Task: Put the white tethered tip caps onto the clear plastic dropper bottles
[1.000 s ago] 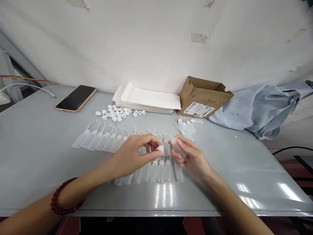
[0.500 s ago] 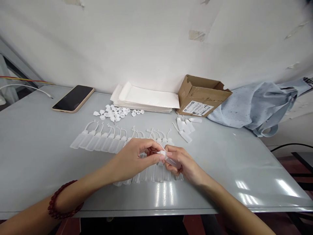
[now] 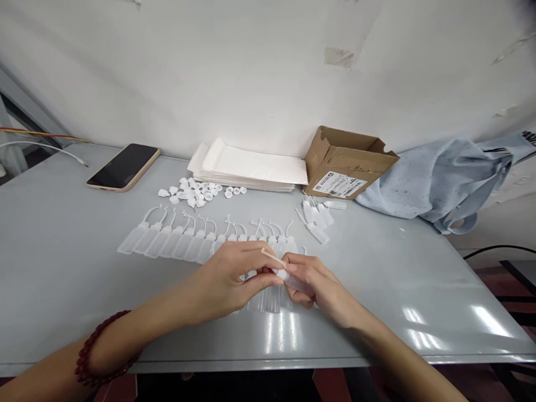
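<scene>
My right hand (image 3: 324, 287) is closed around a small translucent squeeze bottle (image 3: 298, 283), which lies tilted with its neck to the left. At that neck sits a white cap (image 3: 282, 274), pinched between the thumb and fingers of my left hand (image 3: 230, 279). A thin white strap (image 3: 273, 257) sticks out from the neck, up and to the left over my left fingers. Beneath and behind both hands, rows of similar bottles (image 3: 171, 243) lie side by side, their curved straps pointing away from me. My hands cover part of these rows.
Loose white caps (image 3: 192, 192) are heaped before a stack of white envelopes (image 3: 255, 164). Several bottles with needle tips (image 3: 316, 215) lie near an open cardboard box (image 3: 347, 164). A phone (image 3: 123, 167) rests at the left, and pale blue cloth (image 3: 435, 178) at the right.
The bottle has turned a little in my hands, and its strap now stands out above my left fingers. My left fingers have shifted slightly down around the cap.
</scene>
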Motion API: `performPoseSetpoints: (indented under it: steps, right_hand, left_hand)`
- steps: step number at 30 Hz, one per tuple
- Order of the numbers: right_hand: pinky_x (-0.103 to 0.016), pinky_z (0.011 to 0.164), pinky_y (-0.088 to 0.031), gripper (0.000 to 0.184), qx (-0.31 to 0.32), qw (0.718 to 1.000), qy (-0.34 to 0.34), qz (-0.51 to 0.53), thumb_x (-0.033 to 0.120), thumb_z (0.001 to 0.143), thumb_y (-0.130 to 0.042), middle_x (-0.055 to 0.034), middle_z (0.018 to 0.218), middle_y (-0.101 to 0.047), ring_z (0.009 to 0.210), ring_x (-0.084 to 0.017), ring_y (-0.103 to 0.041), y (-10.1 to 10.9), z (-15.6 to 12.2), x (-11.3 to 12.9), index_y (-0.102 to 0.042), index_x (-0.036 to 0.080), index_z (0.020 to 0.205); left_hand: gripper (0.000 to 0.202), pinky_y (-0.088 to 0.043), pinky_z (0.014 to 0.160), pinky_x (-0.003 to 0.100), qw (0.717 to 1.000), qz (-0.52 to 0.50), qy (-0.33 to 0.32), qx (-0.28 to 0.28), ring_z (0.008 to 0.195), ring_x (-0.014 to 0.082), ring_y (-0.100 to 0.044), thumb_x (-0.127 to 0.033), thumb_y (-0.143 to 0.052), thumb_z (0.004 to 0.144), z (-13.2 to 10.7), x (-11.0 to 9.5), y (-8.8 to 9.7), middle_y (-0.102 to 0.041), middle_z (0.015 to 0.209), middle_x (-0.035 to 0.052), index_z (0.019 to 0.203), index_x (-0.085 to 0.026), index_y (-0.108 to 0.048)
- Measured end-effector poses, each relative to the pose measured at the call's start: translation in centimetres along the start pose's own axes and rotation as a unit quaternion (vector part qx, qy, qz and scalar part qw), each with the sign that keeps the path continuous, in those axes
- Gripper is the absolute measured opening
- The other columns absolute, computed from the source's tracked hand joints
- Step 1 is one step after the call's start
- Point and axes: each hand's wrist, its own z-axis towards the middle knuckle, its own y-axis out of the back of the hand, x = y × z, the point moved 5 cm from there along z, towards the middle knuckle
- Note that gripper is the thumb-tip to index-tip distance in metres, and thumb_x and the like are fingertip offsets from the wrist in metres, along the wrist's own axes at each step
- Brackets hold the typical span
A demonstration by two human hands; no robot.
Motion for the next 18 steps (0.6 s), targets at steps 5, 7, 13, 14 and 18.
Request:
performPoseSetpoints:
  steps: [5, 7, 13, 14, 18]
  right_hand:
    - [-0.023, 0.042, -0.014, 0.025, 0.052, 0.998, -0.013, 0.046, 0.036, 0.089, -0.043, 0.0084, 0.049, -0.033, 0.043, -0.006, -0.020, -0.2, 0.3, -0.5, -0.043, 0.020, 0.071]
    - [-0.023, 0.044, -0.016, 0.019, 0.050, 0.998, 0.004, 0.025, 0.032, 0.087, -0.043, 0.0080, 0.052, -0.033, 0.045, -0.007, -0.021, -0.2, 0.2, -0.5, -0.043, 0.020, 0.072]
    - [-0.025, 0.051, -0.024, 0.017, -0.014, 0.977, 0.109, -0.185, 0.031, 0.090, -0.041, 0.0066, 0.057, -0.033, 0.052, -0.010, -0.029, -0.2, -0.4, 0.4, -0.046, 0.020, 0.078]
    - [-0.025, 0.052, -0.025, 0.017, -0.018, 0.972, 0.115, -0.205, 0.030, 0.090, -0.041, 0.0063, 0.058, -0.035, 0.052, -0.010, -0.030, -0.2, -0.5, 0.4, -0.047, 0.019, 0.079]
    - [-0.024, 0.048, -0.023, 0.015, -0.004, 0.987, 0.088, -0.132, 0.027, 0.087, -0.041, 0.0075, 0.054, -0.034, 0.049, -0.008, -0.027, -0.2, -0.5, 0.1, -0.048, 0.019, 0.077]
  left_hand:
    - [0.015, -0.048, 0.066, 0.024, 1.000, -0.006, -0.019, -0.003, 0.074, 0.0130, -0.062, -0.014, -0.059, 0.086, 0.1, -0.2, 0.4, -0.070, 0.084, 0.0023, 0.094, -0.022, -0.070]
    - [0.011, -0.049, 0.067, 0.024, 0.999, -0.028, 0.016, 0.004, 0.074, 0.0130, -0.063, -0.018, -0.063, 0.084, 0.2, 0.1, 0.5, -0.070, 0.083, 0.0014, 0.091, -0.021, -0.071]
    - [0.012, -0.051, 0.056, 0.019, 0.977, -0.122, 0.174, 0.017, 0.062, 0.0112, -0.064, -0.032, -0.064, 0.083, 0.0, 1.3, 0.2, -0.069, 0.071, -0.0023, 0.082, -0.021, -0.070]
    - [0.013, -0.051, 0.053, 0.019, 0.974, -0.130, 0.186, 0.023, 0.060, 0.0109, -0.064, -0.032, -0.064, 0.083, -0.1, 1.4, 0.0, -0.068, 0.068, -0.0026, 0.080, -0.020, -0.070]
    - [0.010, -0.049, 0.053, 0.018, 0.993, -0.064, 0.099, 0.011, 0.057, 0.0092, -0.061, -0.025, -0.060, 0.087, -0.4, 0.7, -0.2, -0.067, 0.069, -0.0027, 0.084, -0.019, -0.067]
